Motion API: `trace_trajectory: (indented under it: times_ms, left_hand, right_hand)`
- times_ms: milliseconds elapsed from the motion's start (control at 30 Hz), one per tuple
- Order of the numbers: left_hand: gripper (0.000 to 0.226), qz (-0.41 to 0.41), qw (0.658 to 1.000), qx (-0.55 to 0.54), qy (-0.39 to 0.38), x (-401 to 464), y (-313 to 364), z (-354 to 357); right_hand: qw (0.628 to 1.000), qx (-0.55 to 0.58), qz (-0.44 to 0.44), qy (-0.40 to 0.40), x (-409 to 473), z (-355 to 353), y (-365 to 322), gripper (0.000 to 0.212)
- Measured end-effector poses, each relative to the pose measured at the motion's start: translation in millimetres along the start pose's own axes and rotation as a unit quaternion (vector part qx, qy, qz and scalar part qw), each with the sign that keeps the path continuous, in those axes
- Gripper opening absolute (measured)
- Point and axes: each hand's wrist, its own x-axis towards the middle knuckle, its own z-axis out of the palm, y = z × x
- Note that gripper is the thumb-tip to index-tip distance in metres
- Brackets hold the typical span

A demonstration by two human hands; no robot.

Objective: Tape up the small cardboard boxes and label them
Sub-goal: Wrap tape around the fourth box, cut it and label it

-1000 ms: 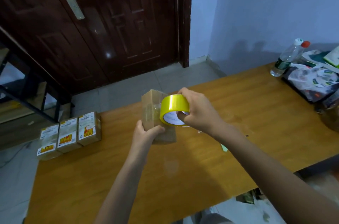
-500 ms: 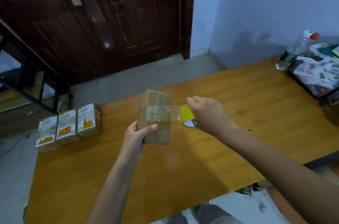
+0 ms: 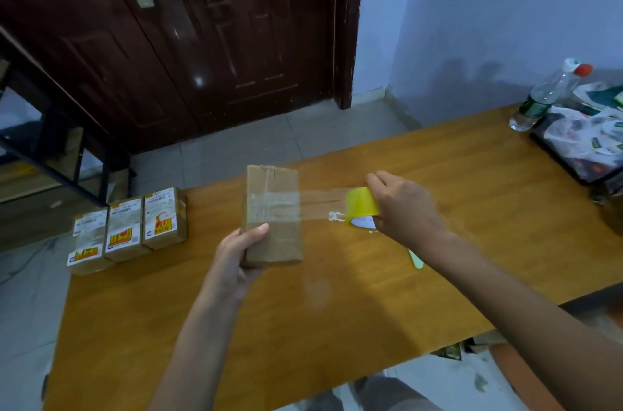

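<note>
Our left hand [image 3: 236,252] grips the cardboard box [image 3: 273,218] above the table [image 3: 337,326], our right hand [image 3: 401,205] clamps the tape roll [image 3: 361,205]; we judge the stretched strip [image 3: 322,205] could twist, wrinkling beside 3 labelled boxes [image 3: 128,228].

- Left hand [image 3: 240,254]: fingers concealed behind the held cardboard box [image 3: 273,218]; only the thumb is shown on its front.
- Tape roll [image 3: 361,211]: partly covered by the right hand [image 3: 403,208]; its far side is unseen.
- Three labelled boxes [image 3: 129,228], left of the held box: print too small to be read.
- Pale green item [image 3: 415,259], right of the held box: largely hidden under the right forearm; unidentifiable.
- Clutter of bags [image 3: 583,137], far right of the held box: cut off by the frame edge; contents indistinct.
- Door [image 3: 202,33], beyond the held box: top cut off.
</note>
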Motion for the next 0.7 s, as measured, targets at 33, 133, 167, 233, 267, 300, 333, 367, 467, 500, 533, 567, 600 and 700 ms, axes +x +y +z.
trace_trajectory:
  times_ms: [33,133,167,233,267,300,333,367,467,500,533,567,600,700]
  left_hand:
    - [0.050,-0.003,1.000,0.001,-0.010,-0.9,-0.6,-0.4]
    - [0.039,-0.006,0.999,-0.015,-0.032,-3.7,-1.8,-2.6]
    - [0.038,-0.007,0.999,-0.033,-0.036,-4.5,-1.8,-5.6]
    - [0.041,-0.007,0.997,-0.067,-0.024,-5.8,-0.6,-17.7]
    - [0.043,-0.004,0.997,-0.072,-0.014,-5.7,0.5,-24.4]
    - [0.045,-0.004,0.997,-0.071,-0.009,-6.1,0.8,-29.4]
    - [0.045,-0.011,0.997,-0.075,-0.011,-5.9,0.1,-31.6]
    - [0.043,-0.019,0.996,-0.083,-0.012,-5.9,-2.4,-33.4]
    - [0.039,-0.021,0.997,-0.080,-0.005,-5.6,-7.7,-34.5]
    - [0.038,-0.019,0.997,-0.075,-0.005,-6.2,-8.9,-35.1]
    - [0.038,-0.019,0.997,-0.072,-0.007,-6.5,-10.3,-36.2]
    - [0.037,-0.018,0.997,-0.074,-0.009,-6.7,-11.4,-37.8]
    - [0.036,-0.019,0.997,-0.078,-0.011,-6.9,-11.5,-37.9]
    - [0.037,-0.022,0.995,-0.094,-0.019,-7.7,-11.1,-35.3]
  right_hand:
    - [1.000,-0.002,-0.001,0.005,-0.2,0.3,0.0,0.036]
    - [0.999,-0.024,-0.007,0.019,-0.9,3.7,1.1,0.031]
    - [0.999,-0.032,-0.010,0.025,-1.4,4.1,3.3,0.030]
    - [0.999,-0.043,-0.008,0.029,-2.9,4.4,12.2,0.033]
    - [0.999,-0.046,-0.004,0.022,-3.6,5.0,17.0,0.036]
    - [0.999,-0.045,0.000,0.012,-4.2,6.3,20.7,0.039]
    - [0.999,-0.041,0.003,0.004,-4.8,8.3,22.8,0.041]
    - [0.999,-0.035,0.003,-0.002,-5.6,10.9,22.8,0.042]
    - [1.000,-0.020,0.000,-0.013,-7.1,17.8,18.6,0.042]
    - [1.000,-0.023,-0.005,-0.011,-7.6,19.2,18.1,0.042]
    - [1.000,-0.024,-0.010,-0.010,-8.0,20.2,17.9,0.043]
    - [1.000,-0.021,-0.012,-0.012,-8.2,20.9,17.9,0.043]
    - [1.000,-0.019,-0.013,-0.013,-8.1,21.9,17.8,0.043]
    - [0.999,-0.030,-0.010,-0.029,-6.9,28.7,19.0,0.046]
